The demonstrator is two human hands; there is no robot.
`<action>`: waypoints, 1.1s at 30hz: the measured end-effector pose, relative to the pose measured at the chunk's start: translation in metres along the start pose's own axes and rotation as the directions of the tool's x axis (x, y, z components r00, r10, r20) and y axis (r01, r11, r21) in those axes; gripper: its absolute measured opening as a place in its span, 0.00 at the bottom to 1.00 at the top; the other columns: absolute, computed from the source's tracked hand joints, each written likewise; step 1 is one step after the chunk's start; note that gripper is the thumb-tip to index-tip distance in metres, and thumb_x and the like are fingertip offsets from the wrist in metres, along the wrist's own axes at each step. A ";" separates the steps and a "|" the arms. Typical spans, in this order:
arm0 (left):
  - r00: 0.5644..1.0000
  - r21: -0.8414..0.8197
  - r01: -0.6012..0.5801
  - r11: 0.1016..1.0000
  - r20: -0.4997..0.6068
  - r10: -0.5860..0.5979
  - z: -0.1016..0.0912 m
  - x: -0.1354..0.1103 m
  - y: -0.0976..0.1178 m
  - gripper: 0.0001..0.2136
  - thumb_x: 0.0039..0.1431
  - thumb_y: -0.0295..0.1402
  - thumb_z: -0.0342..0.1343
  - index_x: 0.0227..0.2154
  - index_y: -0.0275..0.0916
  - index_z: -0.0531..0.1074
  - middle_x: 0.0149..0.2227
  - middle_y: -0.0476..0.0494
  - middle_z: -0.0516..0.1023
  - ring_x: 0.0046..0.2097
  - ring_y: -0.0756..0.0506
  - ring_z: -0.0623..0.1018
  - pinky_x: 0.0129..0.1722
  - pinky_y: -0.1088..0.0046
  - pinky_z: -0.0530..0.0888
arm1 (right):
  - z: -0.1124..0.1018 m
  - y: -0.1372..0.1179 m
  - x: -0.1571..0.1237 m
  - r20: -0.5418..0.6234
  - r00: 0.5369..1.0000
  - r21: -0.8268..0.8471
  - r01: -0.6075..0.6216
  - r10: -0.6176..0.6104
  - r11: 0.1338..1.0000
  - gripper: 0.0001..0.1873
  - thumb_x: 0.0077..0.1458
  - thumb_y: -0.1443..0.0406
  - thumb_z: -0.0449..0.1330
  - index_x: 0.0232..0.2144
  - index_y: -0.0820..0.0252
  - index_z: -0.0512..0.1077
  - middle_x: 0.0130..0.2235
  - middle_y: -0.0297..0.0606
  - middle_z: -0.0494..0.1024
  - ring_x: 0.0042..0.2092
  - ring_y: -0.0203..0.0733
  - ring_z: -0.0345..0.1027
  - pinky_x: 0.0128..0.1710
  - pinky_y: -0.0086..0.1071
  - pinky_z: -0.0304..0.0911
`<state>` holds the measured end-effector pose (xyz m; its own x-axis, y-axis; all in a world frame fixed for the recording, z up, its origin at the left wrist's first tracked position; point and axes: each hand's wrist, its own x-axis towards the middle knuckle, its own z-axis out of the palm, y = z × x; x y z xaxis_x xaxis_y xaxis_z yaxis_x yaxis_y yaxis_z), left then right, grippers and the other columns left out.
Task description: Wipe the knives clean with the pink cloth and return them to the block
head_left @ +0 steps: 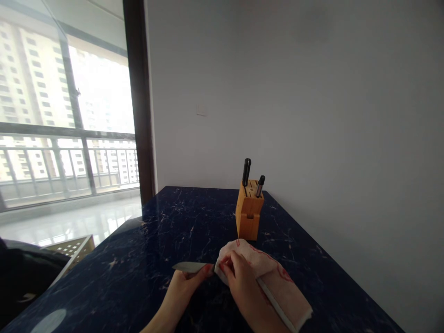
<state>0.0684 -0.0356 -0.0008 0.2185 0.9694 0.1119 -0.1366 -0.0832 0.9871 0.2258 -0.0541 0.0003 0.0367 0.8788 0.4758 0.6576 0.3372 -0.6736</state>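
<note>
A knife point(189, 266) lies across my left hand point(188, 283), its pale blade pointing left. My left thumb presses near the inner end of the blade, and the fingers curl beneath it. To the right, my right hand point(241, 280) pinches the edge of a whitish-pink cloth point(287, 296) with red markings. The bunched cloth edge meets the knife's right end, so I cannot see the handle clearly. The rest of the cloth hangs over and beside my right hand toward the lower right.
A wooden knife block point(248, 224) stands beyond my hands, holding a black-handled knife point(246, 172) and another dark-handled tool point(260, 186). The dark blue marbled table point(194, 217) runs along a grey wall point(329, 115). A chair point(74, 256) with dark fabric is at the left.
</note>
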 end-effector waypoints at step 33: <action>0.997 0.077 -0.067 0.995 -0.017 0.069 0.002 -0.002 -0.001 0.13 0.41 0.39 0.64 0.30 0.39 0.78 0.35 0.45 0.81 0.40 0.38 0.77 0.43 0.66 0.72 | 0.002 0.000 -0.003 -0.065 0.996 -0.018 0.056 -0.057 0.998 0.08 0.52 0.72 0.49 0.31 0.58 0.66 0.32 0.36 0.73 0.36 0.40 0.67 0.37 0.33 0.61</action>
<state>0.0699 -0.0378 -0.0015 0.1923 0.9651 0.1775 -0.0767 -0.1656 0.9832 0.2243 -0.0564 -0.0020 0.0485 0.8344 0.5491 0.6722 0.3793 -0.6358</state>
